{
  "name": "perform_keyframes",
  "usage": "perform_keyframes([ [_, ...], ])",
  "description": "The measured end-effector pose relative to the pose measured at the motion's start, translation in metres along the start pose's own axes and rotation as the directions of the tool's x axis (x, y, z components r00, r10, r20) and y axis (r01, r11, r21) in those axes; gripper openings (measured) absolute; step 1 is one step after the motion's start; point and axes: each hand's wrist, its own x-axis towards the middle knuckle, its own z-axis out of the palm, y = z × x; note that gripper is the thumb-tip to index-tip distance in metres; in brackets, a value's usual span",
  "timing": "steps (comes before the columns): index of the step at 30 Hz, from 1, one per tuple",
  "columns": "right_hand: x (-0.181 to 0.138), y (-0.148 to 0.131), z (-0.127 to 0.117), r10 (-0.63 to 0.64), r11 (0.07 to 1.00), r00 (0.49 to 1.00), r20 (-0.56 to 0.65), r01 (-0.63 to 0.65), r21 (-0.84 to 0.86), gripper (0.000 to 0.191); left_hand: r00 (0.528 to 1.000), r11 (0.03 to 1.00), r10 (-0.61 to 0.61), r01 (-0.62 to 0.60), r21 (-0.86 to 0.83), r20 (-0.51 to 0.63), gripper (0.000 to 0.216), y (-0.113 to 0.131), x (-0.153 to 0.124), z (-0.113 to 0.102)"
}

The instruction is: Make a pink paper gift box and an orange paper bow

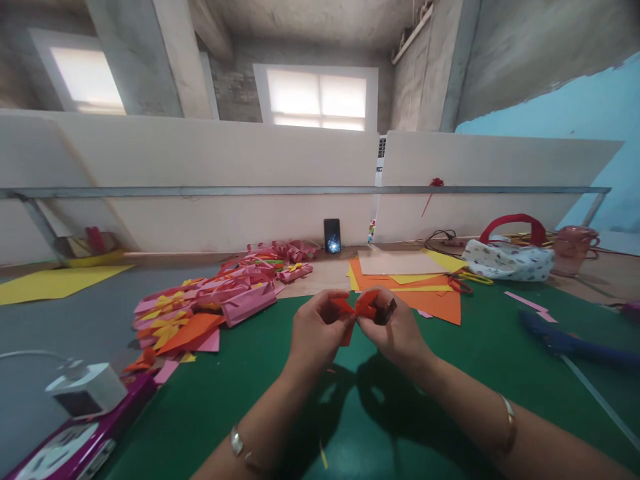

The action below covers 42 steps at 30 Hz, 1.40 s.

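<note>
Both of my hands meet above a green mat (450,360) and pinch a small folded piece of red-orange paper (356,308) between them. My left hand (317,330) grips its left side with curled fingers. My right hand (395,330) grips its right side, and a small dark object (390,311) shows by its fingers; I cannot make out what it is. A bracelet sits on each wrist.
A heap of pink, yellow and orange folded paper pieces (210,307) lies at left. Orange and yellow sheets (415,287) with scissors (463,283) lie behind my hands. A phone (332,235) leans on the white partition. A patterned bag (507,257), a pink cup (575,250) and a blue tool (565,340) are at right.
</note>
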Motion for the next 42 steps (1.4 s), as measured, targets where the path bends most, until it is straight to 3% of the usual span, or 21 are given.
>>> perform_keyframes([
  [6, 0.001, -0.006, 0.002, 0.072, 0.997, 0.997, -0.022, -0.072, 0.024, 0.027, 0.998, 0.998, -0.056, 0.057, -0.029, 0.019, 0.028, 0.001, -0.001, 0.000],
  [16, 0.000, -0.030, -0.001, 0.290, 0.944, 0.957, -0.022, -0.283, 0.170, 0.016, 0.977, 0.970, -0.210, 0.212, -0.115, 0.031, 0.050, -0.013, 0.004, -0.001],
  [24, 0.002, -0.030, -0.003, 0.289, 0.951, 0.956, 0.052, -0.293, 0.099, 0.017, 0.977, 0.973, -0.215, 0.215, -0.078, 0.003, 0.035, 0.000, 0.003, -0.002],
  [27, 0.002, -0.029, -0.002, 0.296, 0.951, 0.955, 0.028, -0.297, 0.085, 0.016, 0.979, 0.978, -0.204, 0.204, -0.053, 0.004, 0.028, 0.004, 0.001, -0.001],
  [31, 0.001, -0.025, -0.001, 0.294, 0.955, 0.955, -0.030, -0.292, 0.056, 0.016, 0.976, 0.975, -0.215, 0.216, -0.041, 0.028, 0.023, 0.001, 0.001, 0.001],
  [36, 0.001, -0.020, -0.003, 0.272, 0.957, 0.962, 0.026, -0.273, 0.103, 0.019, 0.970, 0.967, -0.239, 0.242, -0.074, 0.048, 0.027, -0.006, 0.002, -0.001],
  [42, 0.001, -0.017, -0.002, 0.302, 0.951, 0.952, 0.047, -0.304, 0.053, 0.019, 0.967, 0.966, -0.248, 0.251, -0.062, 0.051, 0.016, -0.003, 0.000, -0.002],
])
